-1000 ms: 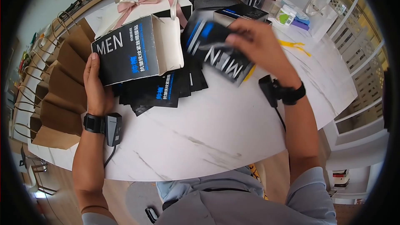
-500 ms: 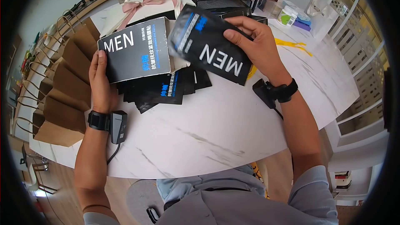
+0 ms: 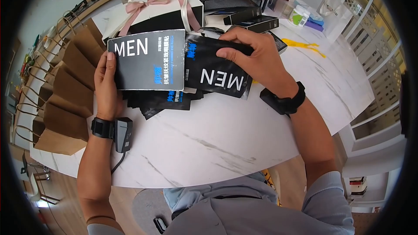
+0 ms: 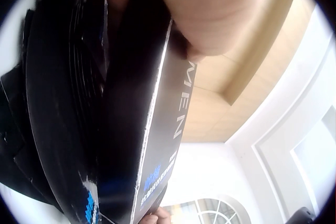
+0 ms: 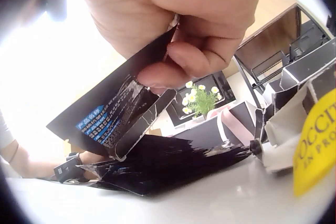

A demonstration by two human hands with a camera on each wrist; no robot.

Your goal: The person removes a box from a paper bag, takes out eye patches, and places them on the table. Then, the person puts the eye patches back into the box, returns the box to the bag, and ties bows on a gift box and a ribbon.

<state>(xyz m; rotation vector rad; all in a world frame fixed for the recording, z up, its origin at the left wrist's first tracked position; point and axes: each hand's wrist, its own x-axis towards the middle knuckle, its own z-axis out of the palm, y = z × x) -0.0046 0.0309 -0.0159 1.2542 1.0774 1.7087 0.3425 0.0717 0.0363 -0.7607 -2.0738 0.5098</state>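
Observation:
The left hand [image 3: 105, 88] grips the left edge of a dark box [image 3: 146, 65] marked MEN, its thumb on the front face. In the right hand [image 3: 261, 56], a black sachet [image 3: 222, 72] is pinched between thumb and fingers, its left end at the box's right side; how far it reaches inside cannot be told. Below the box a fanned pile of black sachets [image 3: 174, 104] lies on the table. In the left wrist view the box [image 4: 157, 124] stands beside the pile [image 4: 52, 92]. The right wrist view shows the sachet [image 5: 113, 98] bent slightly under the fingers.
Brown paper bags [image 3: 69, 100] line the left side of the white table [image 3: 204, 148]. A white box with a pink ribbon [image 3: 174, 6] stands behind. Further right are dark boxes [image 3: 261, 23], a black mesh rack [image 3: 226, 0], a yellow ribbon [image 3: 305, 47] and a white bottle [image 3: 299, 16].
The right hand has lowered the sachet and brought it against the box's right side. The left hand has turned the box more level and shifted it slightly right.

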